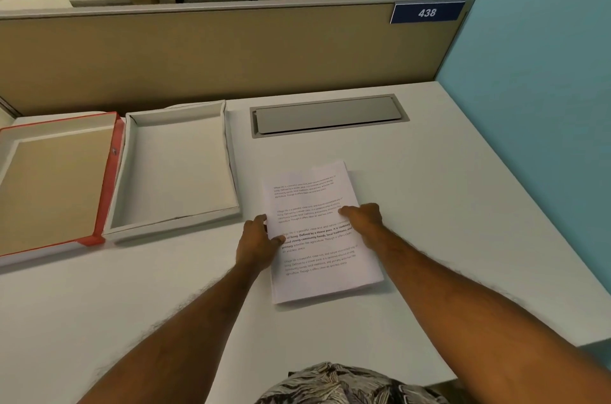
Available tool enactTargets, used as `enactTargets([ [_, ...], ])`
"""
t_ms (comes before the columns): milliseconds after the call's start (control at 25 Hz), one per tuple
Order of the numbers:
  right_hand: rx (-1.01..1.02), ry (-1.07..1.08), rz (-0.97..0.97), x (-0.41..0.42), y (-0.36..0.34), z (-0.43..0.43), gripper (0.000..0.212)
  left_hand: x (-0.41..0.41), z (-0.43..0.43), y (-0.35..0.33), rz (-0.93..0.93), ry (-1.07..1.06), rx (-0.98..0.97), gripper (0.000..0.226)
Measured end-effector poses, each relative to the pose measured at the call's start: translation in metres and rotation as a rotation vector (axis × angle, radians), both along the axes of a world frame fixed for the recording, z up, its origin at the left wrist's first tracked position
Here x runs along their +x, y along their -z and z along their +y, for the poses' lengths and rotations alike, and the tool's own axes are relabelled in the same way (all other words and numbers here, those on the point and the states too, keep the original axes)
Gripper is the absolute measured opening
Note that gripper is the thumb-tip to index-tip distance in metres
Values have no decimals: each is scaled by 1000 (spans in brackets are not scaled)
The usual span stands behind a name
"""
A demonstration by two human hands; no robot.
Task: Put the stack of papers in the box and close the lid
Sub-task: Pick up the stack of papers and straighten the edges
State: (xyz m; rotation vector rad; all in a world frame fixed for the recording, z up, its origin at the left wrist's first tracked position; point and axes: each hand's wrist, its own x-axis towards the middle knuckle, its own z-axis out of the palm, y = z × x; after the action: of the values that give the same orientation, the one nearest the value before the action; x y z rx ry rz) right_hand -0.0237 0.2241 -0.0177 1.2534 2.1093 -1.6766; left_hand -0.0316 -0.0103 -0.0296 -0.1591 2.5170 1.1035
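A stack of white printed papers (317, 192) lies flat on the white desk (446, 205), right of centre. My left hand (256, 245) grips the stack's left edge, thumb on top of the sheet. My right hand (365, 222) holds the right edge, fingers curled over it. Left of the papers sits an open shallow white box (129, 188) with nothing inside. Beside it at the far left lies the red-edged lid (107, 179), upside down, its tan inside facing up.
A grey cable hatch (327, 116) is set into the desk behind the papers. A tan partition (231, 53) with a blue "438" sign (426, 12) runs along the back. A blue wall (535, 106) stands on the right.
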Motion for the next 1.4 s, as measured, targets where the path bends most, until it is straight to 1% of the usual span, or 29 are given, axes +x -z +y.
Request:
enactTargets([
  [80,-74,4,19,2,-1,1,44,0,0,1,11,-9,9,71],
  [160,-97,-19,38,4,-1,2,39,1,1,2,7,-19,23,71],
  [400,81,-40,234,18,-12,-10,30,-1,-3,1,-37,-50,90,75],
  [560,59,-78,399,31,-22,-8,30,-8,-4,0,-83,-62,144,80],
  [600,49,-90,426,33,-25,-7,30,-9,0,-6,-83,-88,173,76],
  [680,47,-114,474,36,-33,-7,31,-14,8,-19,-139,-188,271,66],
  [760,70,-124,502,38,-39,-6,31,-16,12,-28,-186,-223,473,51],
  [800,80,-122,505,38,-41,-5,32,-16,12,-32,-165,-217,560,46],
  [880,80,-108,498,35,-46,-2,34,-15,12,-39,-70,-197,617,50],
  [920,83,-106,497,34,-50,-1,34,-15,12,-44,-5,-179,613,52],
  [1000,105,-131,507,29,-59,1,35,-15,16,-59,164,-152,573,46],
  [1080,113,-161,568,27,-68,2,35,-12,20,-76,354,-150,559,37],
  [1160,112,-163,656,25,-79,0,34,-7,24,-95,509,-140,589,33],
  [1240,105,-144,719,24,-84,-2,36,-5,27,-104,570,-126,612,31],
  [1400,118,-120,770,28,-79,-4,33,5,24,-98,625,-108,569,37],
])
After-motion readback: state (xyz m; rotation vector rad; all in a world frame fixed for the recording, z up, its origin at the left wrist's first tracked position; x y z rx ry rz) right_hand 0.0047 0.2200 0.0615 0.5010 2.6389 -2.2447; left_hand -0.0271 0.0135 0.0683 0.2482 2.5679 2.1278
